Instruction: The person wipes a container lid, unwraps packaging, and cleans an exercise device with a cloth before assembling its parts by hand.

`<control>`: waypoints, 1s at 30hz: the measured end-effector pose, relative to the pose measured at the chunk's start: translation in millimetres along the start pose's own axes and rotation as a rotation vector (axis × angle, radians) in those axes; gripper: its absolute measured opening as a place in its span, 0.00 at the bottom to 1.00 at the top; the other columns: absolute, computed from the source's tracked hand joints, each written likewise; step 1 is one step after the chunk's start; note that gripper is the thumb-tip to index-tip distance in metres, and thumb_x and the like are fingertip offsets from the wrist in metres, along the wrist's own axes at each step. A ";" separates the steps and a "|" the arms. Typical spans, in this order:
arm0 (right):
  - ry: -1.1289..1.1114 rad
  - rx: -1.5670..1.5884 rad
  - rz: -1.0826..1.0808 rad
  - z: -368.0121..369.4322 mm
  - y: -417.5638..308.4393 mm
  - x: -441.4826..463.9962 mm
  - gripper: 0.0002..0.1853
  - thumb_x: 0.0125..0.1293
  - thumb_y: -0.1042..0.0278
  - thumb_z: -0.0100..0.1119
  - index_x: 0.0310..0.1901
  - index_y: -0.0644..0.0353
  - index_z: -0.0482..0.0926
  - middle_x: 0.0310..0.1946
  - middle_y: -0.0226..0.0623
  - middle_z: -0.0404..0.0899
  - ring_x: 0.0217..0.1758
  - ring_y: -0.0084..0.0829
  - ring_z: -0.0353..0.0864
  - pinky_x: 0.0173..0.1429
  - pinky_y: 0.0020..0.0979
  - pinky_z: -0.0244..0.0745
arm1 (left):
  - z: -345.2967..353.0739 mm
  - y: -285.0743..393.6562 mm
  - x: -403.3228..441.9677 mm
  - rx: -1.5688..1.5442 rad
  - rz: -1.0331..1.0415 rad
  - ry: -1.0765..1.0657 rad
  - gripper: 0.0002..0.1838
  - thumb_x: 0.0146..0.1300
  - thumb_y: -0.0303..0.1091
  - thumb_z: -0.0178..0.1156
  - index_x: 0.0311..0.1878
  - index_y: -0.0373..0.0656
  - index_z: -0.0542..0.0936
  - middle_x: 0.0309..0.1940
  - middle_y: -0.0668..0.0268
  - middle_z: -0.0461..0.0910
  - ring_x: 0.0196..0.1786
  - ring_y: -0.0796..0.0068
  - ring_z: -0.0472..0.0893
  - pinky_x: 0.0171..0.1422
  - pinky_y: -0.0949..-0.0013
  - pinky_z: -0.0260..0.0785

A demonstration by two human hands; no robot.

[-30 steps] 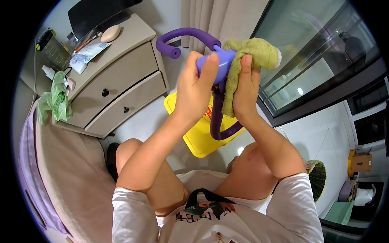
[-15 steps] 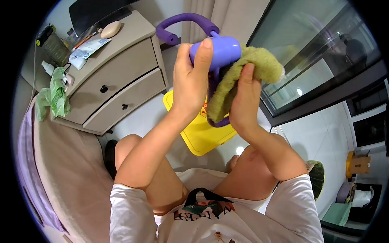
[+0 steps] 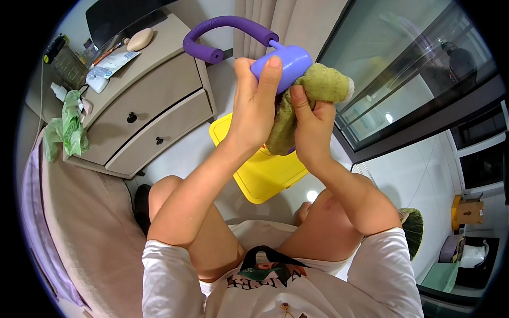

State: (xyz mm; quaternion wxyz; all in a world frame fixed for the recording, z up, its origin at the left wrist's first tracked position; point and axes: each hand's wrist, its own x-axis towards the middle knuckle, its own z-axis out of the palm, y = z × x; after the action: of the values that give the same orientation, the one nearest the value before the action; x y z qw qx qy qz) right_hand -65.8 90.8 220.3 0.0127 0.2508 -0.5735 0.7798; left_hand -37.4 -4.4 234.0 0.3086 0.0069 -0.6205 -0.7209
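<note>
My left hand (image 3: pixel 253 108) is wrapped around the violet plastic hub (image 3: pixel 292 62) of a thigh exerciser, thumb on top. A curved arm covered in dark purple foam (image 3: pixel 229 22) extends up and left from the hub. The other arm is mostly hidden behind a fuzzy olive-green cloth (image 3: pixel 324 84). My right hand (image 3: pixel 315 132) grips this cloth, its thumb pressed on it just below the hub. The bunched cloth touches the hub's right end and hangs down between my hands.
A yellow lidded box (image 3: pixel 265 177) stands on the floor below my hands. On the left, a beige drawer cabinet (image 3: pixel 154 98) carries a bottle, packets and a monitor. A glass door (image 3: pixel 382 69) is at the right, and a beige padded seat (image 3: pixel 87 217) at the left.
The cloth is now bunched more tightly against the hub's right end, with my right thumb folded over it. The exerciser has tilted slightly, its foam arm shifting left.
</note>
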 end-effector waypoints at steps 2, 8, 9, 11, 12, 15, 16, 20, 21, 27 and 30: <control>0.006 -0.020 0.012 -2.3 0.4 1.9 0.14 0.68 0.62 0.54 0.46 0.65 0.74 0.39 0.31 0.78 0.40 0.19 0.75 0.45 0.24 0.71 | -1.2 2.1 -0.3 -0.006 -0.053 -0.003 0.20 0.68 0.51 0.45 0.43 0.42 0.63 0.34 0.68 0.69 0.36 0.82 0.67 0.42 0.76 0.61; 0.223 0.012 0.107 -6.3 -3.4 10.8 0.15 0.71 0.59 0.48 0.38 0.66 0.73 0.32 0.30 0.75 0.33 0.18 0.73 0.37 0.23 0.70 | -2.3 10.6 2.3 -0.080 -0.104 -0.014 0.19 0.66 0.52 0.45 0.38 0.43 0.65 0.31 0.67 0.69 0.31 0.80 0.68 0.37 0.76 0.61; 0.204 0.030 0.086 -3.9 -10.5 9.8 0.17 0.71 0.56 0.46 0.39 0.65 0.73 0.33 0.32 0.76 0.33 0.20 0.75 0.37 0.24 0.72 | -1.8 11.0 2.3 -0.111 -0.100 -0.018 0.19 0.66 0.52 0.45 0.37 0.43 0.65 0.32 0.67 0.70 0.31 0.80 0.68 0.37 0.76 0.62; 0.145 0.058 0.016 -1.6 -14.5 7.8 0.19 0.71 0.53 0.44 0.41 0.65 0.72 0.34 0.34 0.77 0.32 0.23 0.77 0.36 0.24 0.75 | -1.3 12.8 2.7 -0.142 -0.094 -0.019 0.19 0.66 0.52 0.46 0.37 0.43 0.66 0.32 0.67 0.70 0.31 0.80 0.69 0.36 0.75 0.62; 0.144 0.057 0.016 -2.3 -14.6 6.7 0.19 0.71 0.53 0.44 0.41 0.65 0.72 0.34 0.34 0.77 0.32 0.23 0.77 0.36 0.24 0.75 | -1.3 14.1 2.4 -0.152 -0.136 -0.007 0.19 0.65 0.52 0.45 0.37 0.44 0.67 0.31 0.68 0.70 0.31 0.80 0.69 0.36 0.76 0.62; -0.043 -0.010 -0.072 -2.3 -16.0 5.9 0.20 0.70 0.52 0.46 0.45 0.64 0.71 0.35 0.34 0.77 0.33 0.23 0.78 0.34 0.25 0.75 | -3.6 13.5 2.8 -0.138 -0.201 -0.038 0.19 0.65 0.53 0.45 0.38 0.45 0.68 0.30 0.69 0.70 0.30 0.81 0.69 0.35 0.76 0.62; -0.039 -0.011 -0.071 -2.5 -17.4 7.9 0.20 0.70 0.52 0.46 0.45 0.64 0.71 0.35 0.34 0.77 0.33 0.23 0.78 0.34 0.25 0.75 | -3.9 12.8 2.9 -0.113 -0.223 -0.077 0.19 0.65 0.54 0.45 0.38 0.46 0.68 0.29 0.69 0.70 0.29 0.81 0.69 0.34 0.77 0.61; -0.056 0.025 0.015 -5.1 -23.7 13.4 0.20 0.69 0.51 0.49 0.46 0.64 0.69 0.34 0.33 0.75 0.32 0.21 0.76 0.34 0.23 0.74 | -0.8 8.2 1.3 -0.123 -0.223 -0.136 0.18 0.66 0.53 0.43 0.37 0.47 0.68 0.27 0.71 0.69 0.27 0.82 0.67 0.31 0.78 0.60; -0.048 0.015 0.063 -6.6 -25.7 14.1 0.23 0.68 0.48 0.49 0.49 0.62 0.68 0.37 0.35 0.76 0.33 0.23 0.78 0.35 0.24 0.75 | -0.3 6.9 -0.2 -0.087 -0.212 -0.156 0.18 0.66 0.52 0.43 0.36 0.47 0.67 0.27 0.72 0.68 0.27 0.83 0.66 0.31 0.78 0.59; 0.121 0.104 0.090 -6.6 -28.0 18.8 0.19 0.69 0.51 0.48 0.37 0.63 0.70 0.27 0.31 0.74 0.24 0.21 0.75 0.28 0.24 0.72 | -0.1 -8.3 -2.3 0.000 -0.068 -0.207 0.18 0.68 0.48 0.47 0.35 0.41 0.62 0.23 0.68 0.69 0.25 0.83 0.67 0.27 0.74 0.62; 0.108 0.199 0.224 -18.5 -28.4 30.6 0.19 0.68 0.51 0.48 0.38 0.63 0.71 0.28 0.32 0.75 0.27 0.22 0.75 0.31 0.25 0.72 | -0.5 -4.3 -4.6 0.224 0.045 -0.214 0.18 0.67 0.46 0.48 0.37 0.39 0.62 0.21 0.62 0.71 0.25 0.77 0.70 0.28 0.69 0.64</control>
State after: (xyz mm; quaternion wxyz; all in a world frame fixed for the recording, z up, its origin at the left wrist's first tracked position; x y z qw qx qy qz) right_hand -90.8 109.0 253.9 -0.0685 0.1431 -0.5164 0.8415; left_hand -35.4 -2.6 228.4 0.2541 -0.0492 -0.7264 -0.6367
